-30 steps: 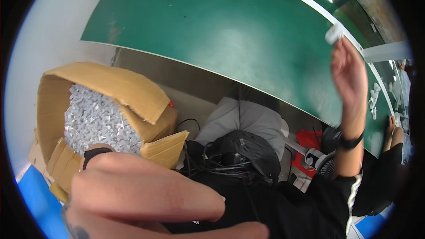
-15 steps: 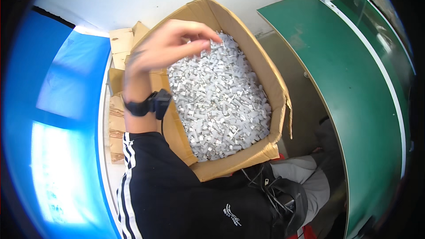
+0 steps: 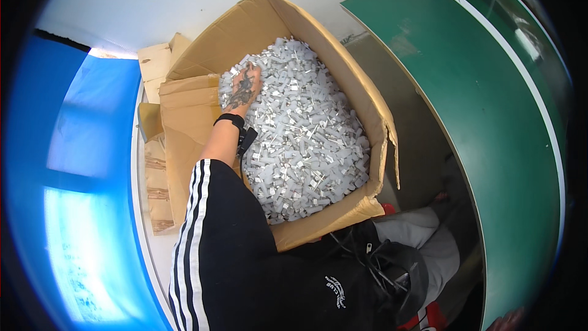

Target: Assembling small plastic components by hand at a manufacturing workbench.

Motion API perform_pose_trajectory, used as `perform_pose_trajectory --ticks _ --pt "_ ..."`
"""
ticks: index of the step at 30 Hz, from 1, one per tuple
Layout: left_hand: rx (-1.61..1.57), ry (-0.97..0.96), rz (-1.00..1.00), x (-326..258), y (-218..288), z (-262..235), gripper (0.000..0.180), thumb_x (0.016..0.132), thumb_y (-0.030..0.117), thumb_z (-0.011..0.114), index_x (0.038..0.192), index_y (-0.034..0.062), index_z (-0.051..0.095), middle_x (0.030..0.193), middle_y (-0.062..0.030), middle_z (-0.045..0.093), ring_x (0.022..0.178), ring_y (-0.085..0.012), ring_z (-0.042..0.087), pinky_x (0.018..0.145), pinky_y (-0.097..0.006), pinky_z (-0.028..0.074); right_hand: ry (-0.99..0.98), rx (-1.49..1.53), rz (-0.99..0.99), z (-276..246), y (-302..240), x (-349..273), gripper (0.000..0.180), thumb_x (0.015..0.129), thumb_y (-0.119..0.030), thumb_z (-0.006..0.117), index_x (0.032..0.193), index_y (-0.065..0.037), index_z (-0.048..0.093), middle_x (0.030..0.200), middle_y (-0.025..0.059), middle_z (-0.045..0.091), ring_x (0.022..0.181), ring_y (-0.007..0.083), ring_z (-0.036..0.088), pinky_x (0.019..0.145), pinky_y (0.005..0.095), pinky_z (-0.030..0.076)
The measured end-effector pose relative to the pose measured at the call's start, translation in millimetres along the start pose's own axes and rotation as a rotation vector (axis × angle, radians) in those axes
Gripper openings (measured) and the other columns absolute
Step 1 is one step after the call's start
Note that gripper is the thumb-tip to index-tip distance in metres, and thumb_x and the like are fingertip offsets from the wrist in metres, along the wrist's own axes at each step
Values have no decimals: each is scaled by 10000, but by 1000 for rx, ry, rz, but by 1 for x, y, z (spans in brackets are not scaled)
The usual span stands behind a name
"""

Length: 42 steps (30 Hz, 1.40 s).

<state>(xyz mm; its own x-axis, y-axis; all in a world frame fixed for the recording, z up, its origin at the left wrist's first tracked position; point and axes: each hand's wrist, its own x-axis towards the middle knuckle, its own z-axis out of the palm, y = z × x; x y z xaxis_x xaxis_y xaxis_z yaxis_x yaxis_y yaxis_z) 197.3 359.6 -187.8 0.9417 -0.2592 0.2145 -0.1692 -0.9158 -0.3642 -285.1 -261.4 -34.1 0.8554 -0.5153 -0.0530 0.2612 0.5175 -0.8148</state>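
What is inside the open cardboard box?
The cardboard box is heaped with small white plastic parts. The left hand lies on the heap, fingers dug in. The box's bottom and anything beneath the heap are covered.

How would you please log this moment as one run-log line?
left hand: palm down in small white plastic parts | open brown cardboard box: full | right hand: out of view

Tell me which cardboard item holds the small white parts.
The big open cardboard box beside the green table; the left hand reaches into its parts. The flattened cardboard pieces to its left hold none.
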Motion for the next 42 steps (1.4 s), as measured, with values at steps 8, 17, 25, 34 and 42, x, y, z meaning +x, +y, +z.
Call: perform_pose_trajectory --ticks 8,17,25,34,42 --pt "-49 124 -98 7 30 -56 307 731 211 746 958 17 671 945 -138 613 921 -265 625 724 -376 528 16 -131 -126 8 31 5 220 969 -158 512 1084 30 508 865 74 448 680 133 409 561 245 367" --pt "-1940 -422 423 -51 213 -298 324 753 -62 726 1061 -54 628 929 -111 673 807 -137 668 682 -250 567 -368 -928 -281 88 85 38 532 814 -233 708 1220 68 540 1029 188 587 732 194 579 635 278 507" --pt "-1968 -1166 532 -94 333 -358 337 710 -132 732 1006 -43 598 997 -152 655 872 -180 676 738 -270 568 -246 -1125 -1279 82 92 50 439 663 20 750 1072 64 596 909 221 615 678 255 649 513 291 549" --pt "-1792 -498 1044 -102 376 -363 469 649 73 863 1064 -1 658 1001 -89 631 682 -87 596 557 -170 470 -102 -900 -941 35 85 17 310 704 112 624 1003 46 577 910 199 628 717 228 638 605 297 525" --pt "-1843 -267 1047 -106 388 -355 311 681 32 822 976 25 724 1011 -96 618 631 -48 527 498 -164 397 14 -535 -627 37 96 14 92 823 36 628 892 20 569 878 183 658 703 158 609 630 239 484"
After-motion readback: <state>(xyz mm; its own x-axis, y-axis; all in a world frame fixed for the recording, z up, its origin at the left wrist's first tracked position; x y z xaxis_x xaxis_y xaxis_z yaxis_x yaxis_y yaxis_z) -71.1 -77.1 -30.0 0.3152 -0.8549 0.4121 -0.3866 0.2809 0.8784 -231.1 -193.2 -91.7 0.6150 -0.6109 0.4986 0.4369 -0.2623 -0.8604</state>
